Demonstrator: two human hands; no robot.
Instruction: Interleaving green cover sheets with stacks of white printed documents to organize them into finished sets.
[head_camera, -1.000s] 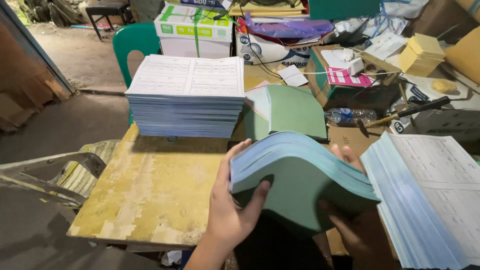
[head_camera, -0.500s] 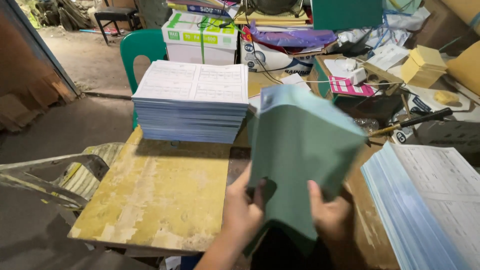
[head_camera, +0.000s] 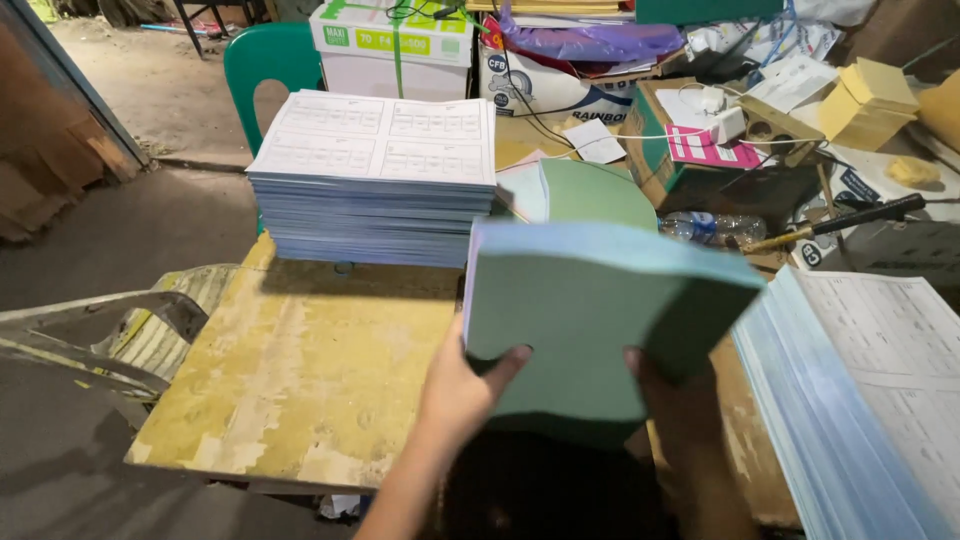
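Note:
A thick bundle of green sheets (head_camera: 585, 310) stands nearly upright in front of me, its pale blue top edge showing. My left hand (head_camera: 462, 385) grips its lower left edge, thumb on the front face. My right hand (head_camera: 672, 395), in shadow, grips the lower right part. The bundle hovers over the right side of a worn yellow tabletop (head_camera: 300, 370). Behind it a green folded sheet (head_camera: 590, 190) sticks up.
A tall stack of printed forms (head_camera: 375, 180) sits at the table's far side. Another stack of forms (head_camera: 870, 390) lies to the right. Behind are a green plastic chair (head_camera: 262, 75), cardboard boxes (head_camera: 395, 45), a water bottle (head_camera: 710, 228), yellow paper pads (head_camera: 868, 95). A metal frame (head_camera: 90, 335) stands left.
The bundle was lying curved and low in my hands a second ago; both hands have tipped it up to stand nearly vertical and squared it.

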